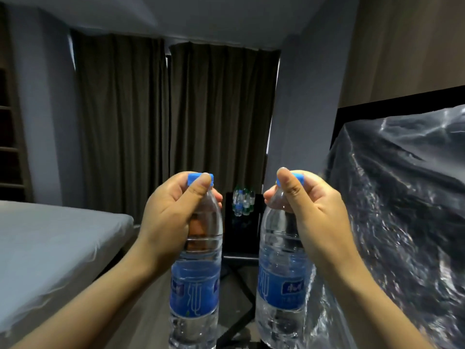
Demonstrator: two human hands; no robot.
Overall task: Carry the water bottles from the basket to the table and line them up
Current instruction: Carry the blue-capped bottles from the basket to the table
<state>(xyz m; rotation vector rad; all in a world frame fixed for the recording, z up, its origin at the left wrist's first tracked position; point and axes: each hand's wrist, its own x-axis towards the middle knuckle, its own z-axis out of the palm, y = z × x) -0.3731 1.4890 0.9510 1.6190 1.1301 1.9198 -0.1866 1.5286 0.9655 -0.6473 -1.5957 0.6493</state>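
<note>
We are carrying two bottles upright in the air: left hand [173, 210] fingers pinching the left bottle [195, 280] at neck and cap, right hand [309, 207] likewise on the right bottle [281, 285]. Full, so probably heavy; thin walls likely giving. The neck grip seems firmest. More bottles [242, 201] are standing on the far surface [241, 245].

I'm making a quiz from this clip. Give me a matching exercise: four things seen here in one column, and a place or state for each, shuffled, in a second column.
Things:
1. Left hand
2. Bed
3. Far bottles
4. Plastic sheet

Places or states:
A. Grouped on the dark table ahead, between the hands
B. Gripping the neck of a blue-capped bottle
C. At the right edge, shiny and wrinkled
D. At the left edge, under a grey cover

Pairs: 1-B, 2-D, 3-A, 4-C
</note>
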